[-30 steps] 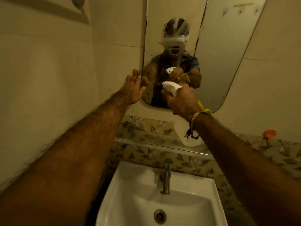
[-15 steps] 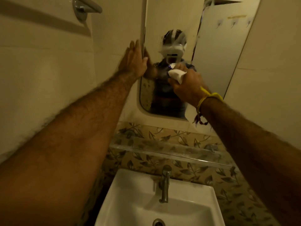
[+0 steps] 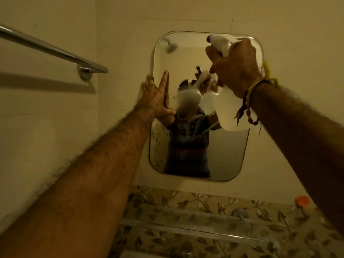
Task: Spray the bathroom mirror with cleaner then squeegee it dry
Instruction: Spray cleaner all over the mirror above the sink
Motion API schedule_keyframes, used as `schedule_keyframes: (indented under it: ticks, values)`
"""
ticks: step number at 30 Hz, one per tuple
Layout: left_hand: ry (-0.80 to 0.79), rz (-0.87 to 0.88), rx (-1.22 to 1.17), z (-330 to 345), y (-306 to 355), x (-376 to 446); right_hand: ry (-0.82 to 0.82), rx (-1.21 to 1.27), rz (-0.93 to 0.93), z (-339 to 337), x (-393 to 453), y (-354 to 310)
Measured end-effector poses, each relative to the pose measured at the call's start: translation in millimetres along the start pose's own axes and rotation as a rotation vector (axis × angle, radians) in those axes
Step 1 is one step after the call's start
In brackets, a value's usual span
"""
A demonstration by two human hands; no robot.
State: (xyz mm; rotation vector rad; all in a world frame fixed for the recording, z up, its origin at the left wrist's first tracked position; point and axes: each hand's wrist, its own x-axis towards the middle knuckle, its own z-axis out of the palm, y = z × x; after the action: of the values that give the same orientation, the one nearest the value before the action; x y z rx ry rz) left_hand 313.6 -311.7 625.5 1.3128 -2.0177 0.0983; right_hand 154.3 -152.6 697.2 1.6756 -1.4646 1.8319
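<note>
Glass shelf (image 3: 195, 230); orange object (image 3: 302, 201) above

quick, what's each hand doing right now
Left hand: open, fingers straight, flat against the left edge of the mirror.
Right hand: closed around the neck of the spray bottle, held up at the mirror.

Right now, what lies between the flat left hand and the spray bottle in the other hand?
In the head view, only bare mirror glass, showing the person's reflection, lies between the left hand and the spray bottle gripped by the right hand.
</note>
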Motion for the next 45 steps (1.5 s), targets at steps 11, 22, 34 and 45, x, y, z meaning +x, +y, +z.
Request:
schedule_keyframes:
  ticks: [11,22,34,45]
  values:
    - [0.048,0.032,0.115,9,-3,4,0.019,0.054,0.115,12,-24,53]
    - [0.138,0.05,0.138,25,-26,0,-0.151,-0.113,0.171,41,-80,94]
    - [0.387,0.146,0.145,69,-56,14,-0.121,-0.167,0.155,68,-118,110]
    - [0.71,0.253,0.178,114,-92,20,-0.275,-0.466,0.234,88,-193,157]
